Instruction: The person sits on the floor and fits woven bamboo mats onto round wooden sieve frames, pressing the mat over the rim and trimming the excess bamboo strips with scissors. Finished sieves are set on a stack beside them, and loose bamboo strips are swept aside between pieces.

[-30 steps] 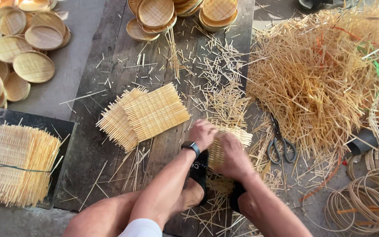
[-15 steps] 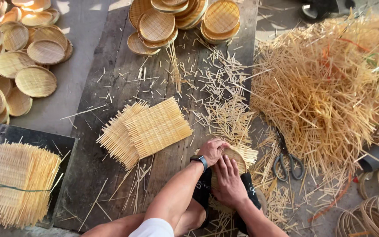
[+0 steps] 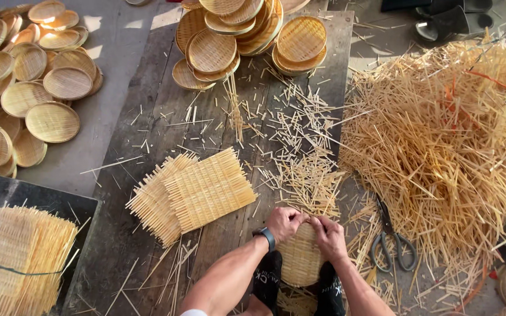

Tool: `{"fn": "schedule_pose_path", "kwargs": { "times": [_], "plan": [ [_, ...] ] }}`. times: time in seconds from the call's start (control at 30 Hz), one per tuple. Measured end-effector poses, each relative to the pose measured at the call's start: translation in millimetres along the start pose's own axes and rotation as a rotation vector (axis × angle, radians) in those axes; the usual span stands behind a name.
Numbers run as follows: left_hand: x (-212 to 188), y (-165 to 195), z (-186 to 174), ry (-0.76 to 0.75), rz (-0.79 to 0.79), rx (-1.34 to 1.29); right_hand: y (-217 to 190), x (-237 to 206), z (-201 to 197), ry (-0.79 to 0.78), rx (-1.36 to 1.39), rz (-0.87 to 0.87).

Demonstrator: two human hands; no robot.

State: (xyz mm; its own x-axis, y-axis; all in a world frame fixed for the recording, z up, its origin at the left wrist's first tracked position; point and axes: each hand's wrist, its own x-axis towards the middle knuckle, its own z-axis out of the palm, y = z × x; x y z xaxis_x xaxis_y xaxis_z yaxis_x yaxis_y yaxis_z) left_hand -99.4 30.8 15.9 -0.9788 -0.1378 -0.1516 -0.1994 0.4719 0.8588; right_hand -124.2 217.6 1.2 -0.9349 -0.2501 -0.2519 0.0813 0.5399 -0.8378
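Bamboo piece: we see a small woven round (image 3: 301, 257) lying on the dark plank bench (image 3: 147, 146), low in the view, between two black-socked feet (image 3: 267, 278).
Left hand: our left hand (image 3: 285, 224) is curled over the far rim of the round, fingers bent down onto the edge, a dark watch (image 3: 267, 237) at the wrist.
Right hand: our right hand (image 3: 330, 237) grips the same far rim just beside the left, thumbs nearly touching.
Hold: both hands are closed on the woven round; the feet seem to pin its near edge, so we judge the work is pressing or bending the rim.
Doing it well: we would keep the pressure even on both sides and work along the edge a little at a time, as thin slats may crack if forced at one spot.
Near at hand: scissors (image 3: 390, 243) lie just right of the right hand; flat woven squares (image 3: 203, 190) sit to the left, well apart.
Around: cut sticks (image 3: 303, 146) litter the planks, a loose straw-coloured heap (image 3: 446, 140) fills the right, and finished round trays (image 3: 247, 35) are stacked at the far end.
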Motion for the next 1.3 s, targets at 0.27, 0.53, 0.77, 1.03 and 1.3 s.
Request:
{"fn": "schedule_pose_path", "kwargs": {
  "times": [0.27,0.53,0.77,1.03,1.3],
  "plan": [
    [-7,17,-13,-0.116,-0.111,0.059,-82,-34,-69,0.054,-0.204,-0.073],
    [-65,64,-13,-0.03,0.454,0.459,-96,-103,-262,-0.304,-1.019,0.045],
    [-138,-3,-13,-0.401,0.599,0.841,54,-88,-181,-0.297,-0.631,0.264],
    [-120,40,13,0.166,0.221,0.568,103,-63,-128,0.157,-0.82,0.224],
    [-97,47,11,0.171,0.387,0.521,119,-51,-149,0.071,-0.581,0.317]
  ]
}}
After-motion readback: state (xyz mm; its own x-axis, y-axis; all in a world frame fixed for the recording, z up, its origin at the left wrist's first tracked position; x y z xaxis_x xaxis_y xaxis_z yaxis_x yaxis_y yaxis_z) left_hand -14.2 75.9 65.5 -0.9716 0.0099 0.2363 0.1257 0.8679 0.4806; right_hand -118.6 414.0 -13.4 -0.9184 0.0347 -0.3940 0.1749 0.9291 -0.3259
